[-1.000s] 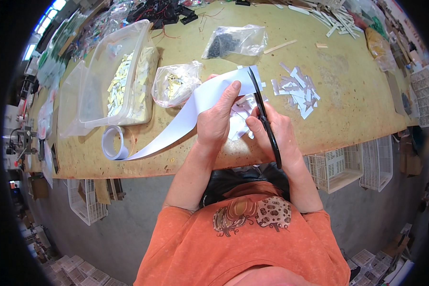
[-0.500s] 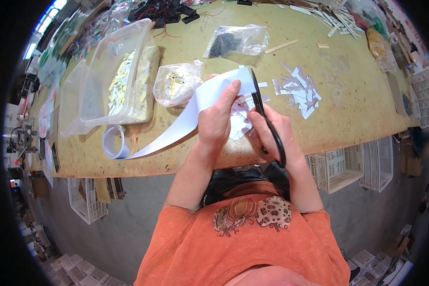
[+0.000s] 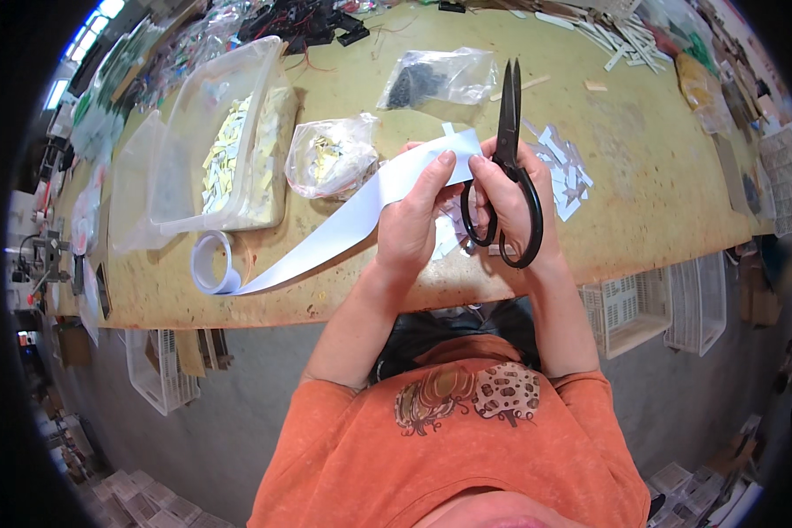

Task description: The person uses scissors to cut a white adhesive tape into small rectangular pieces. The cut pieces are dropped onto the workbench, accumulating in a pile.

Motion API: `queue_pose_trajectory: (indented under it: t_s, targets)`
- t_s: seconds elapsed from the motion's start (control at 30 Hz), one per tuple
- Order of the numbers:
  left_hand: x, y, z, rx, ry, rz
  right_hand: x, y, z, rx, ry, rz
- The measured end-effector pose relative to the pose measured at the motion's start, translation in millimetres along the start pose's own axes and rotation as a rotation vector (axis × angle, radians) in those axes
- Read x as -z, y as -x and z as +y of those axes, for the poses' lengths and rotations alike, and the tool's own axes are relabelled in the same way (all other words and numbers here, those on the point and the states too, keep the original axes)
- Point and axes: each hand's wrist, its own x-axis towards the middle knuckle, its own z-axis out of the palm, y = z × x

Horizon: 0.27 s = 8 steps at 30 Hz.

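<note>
A long white strip (image 3: 326,233) runs from a white tape-like roll (image 3: 229,282) on the table up to my hands. My left hand (image 3: 407,224) is closed on the strip near its free end, thumb on top. Black-handled scissors (image 3: 509,119) hang in my right hand (image 3: 521,198), blades pointing away from me and nearly closed. The thumb and finger of that hand also pinch the strip's end. Under and between my hands lie cut white pieces (image 3: 449,236); another pile of white pieces (image 3: 572,180) spreads to the right.
On the left stands a clear plastic bin (image 3: 282,167) of small yellow and white pieces. Beside it is an open plastic bag (image 3: 348,172) with similar bits. Farther back lie a bag of dark parts (image 3: 414,81) and white sticks (image 3: 620,44). Crates (image 3: 629,308) sit below the table edge.
The scissors have come off the strip and swung upright in my right hand. My right thumb and finger now pinch the strip's end. My left hand has shifted slightly right.
</note>
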Motion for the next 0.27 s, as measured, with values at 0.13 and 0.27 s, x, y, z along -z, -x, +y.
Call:
queue_pose_trajectory:
  t_s: [0.13,0.27]
  targets:
    - [6,-1,-12,-0.019,0.08,0.017,0,1,5,0.073,0.127,0.015]
    - [7,-4,-4,-0.037,0.191,0.096,-1,11,-3,-0.105,0.077,-0.015]
